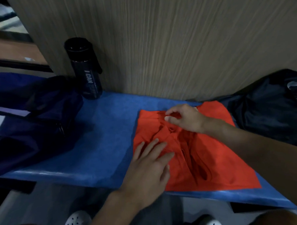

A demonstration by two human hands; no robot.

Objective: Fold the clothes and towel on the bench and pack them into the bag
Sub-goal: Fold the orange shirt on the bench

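Observation:
An orange-red shirt lies spread flat on the blue bench, collar and buttons facing up. My left hand rests flat on the shirt's left part, fingers straight. My right hand hovers over the collar area with fingers loosely curled, thumb and forefinger close together; whether it pinches the fabric is unclear. A dark blue bag sits at the bench's left end. A dark garment is bunched at the right end.
A black water bottle stands upright against the wood-grain wall behind the bench, beside the bag. White perforated shoes show on the grey floor below the bench's front edge.

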